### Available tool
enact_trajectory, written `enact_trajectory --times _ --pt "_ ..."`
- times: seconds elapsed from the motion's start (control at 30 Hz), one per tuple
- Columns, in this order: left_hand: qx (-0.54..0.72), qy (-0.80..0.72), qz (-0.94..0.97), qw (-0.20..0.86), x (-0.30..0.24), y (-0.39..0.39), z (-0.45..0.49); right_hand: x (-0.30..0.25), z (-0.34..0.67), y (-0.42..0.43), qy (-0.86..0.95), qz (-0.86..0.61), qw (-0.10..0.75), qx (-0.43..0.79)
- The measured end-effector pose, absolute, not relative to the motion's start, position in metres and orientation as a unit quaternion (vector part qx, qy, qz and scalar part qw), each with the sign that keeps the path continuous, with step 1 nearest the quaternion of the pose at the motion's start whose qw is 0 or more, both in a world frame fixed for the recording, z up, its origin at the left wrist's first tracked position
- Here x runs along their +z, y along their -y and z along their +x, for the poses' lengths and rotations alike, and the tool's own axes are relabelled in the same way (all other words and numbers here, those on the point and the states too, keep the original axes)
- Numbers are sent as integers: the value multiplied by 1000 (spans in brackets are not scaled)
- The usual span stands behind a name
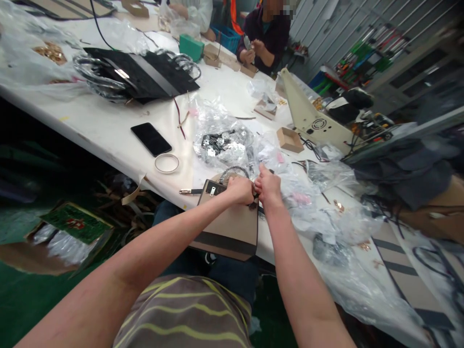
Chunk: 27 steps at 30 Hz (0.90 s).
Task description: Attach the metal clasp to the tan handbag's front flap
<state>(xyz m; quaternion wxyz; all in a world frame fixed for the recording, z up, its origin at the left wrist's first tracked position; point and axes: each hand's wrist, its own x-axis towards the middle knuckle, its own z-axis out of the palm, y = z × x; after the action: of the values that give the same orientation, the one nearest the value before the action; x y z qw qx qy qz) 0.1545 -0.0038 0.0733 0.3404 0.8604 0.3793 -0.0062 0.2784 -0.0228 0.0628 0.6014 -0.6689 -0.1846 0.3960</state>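
A tan handbag [226, 224] with dark trim lies at the table's front edge, partly over my lap. Closed fingers of my left hand [241, 191] grip its upper right corner. My right hand [267, 186] is closed in a pinch just beside it, at the same corner. Something small and dark sits between the two hands, too hidden to name. Behind the left hand arches a plastic-wrapped handle [234, 170]. A metal clasp plate [213, 191] shows on the bag's top left, and a strap with a metal end [190, 192] pokes out to its left.
Beyond the bag lies a plastic bag of metal fittings [221, 142]. A phone [150, 138] and a tape roll [166, 163] are on the left, with a black handbag [145, 72] behind. A beige machine [315, 121] stands at right. Across the table, a person [266, 38] works.
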Motion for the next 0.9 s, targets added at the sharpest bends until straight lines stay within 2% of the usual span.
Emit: enact_trajectory --times 0.1,0.27,0.6,0.67,0.8,0.9 --pt "-4 -377 859 346 74 4 153 72 283 28 192 -653 598 423" --pt "-6 -375 854 361 76 3 152 95 261 62 298 -549 729 279" --pt "-4 -351 848 397 74 -3 146 71 228 84 376 -608 688 123" --pt "-2 -356 848 393 75 -3 146 71 230 84 379 -617 678 124" --pt "-9 -360 848 389 78 -1 147 84 249 68 332 -594 698 224" --pt "-3 -362 849 386 79 0 147 95 269 48 287 -593 708 254"
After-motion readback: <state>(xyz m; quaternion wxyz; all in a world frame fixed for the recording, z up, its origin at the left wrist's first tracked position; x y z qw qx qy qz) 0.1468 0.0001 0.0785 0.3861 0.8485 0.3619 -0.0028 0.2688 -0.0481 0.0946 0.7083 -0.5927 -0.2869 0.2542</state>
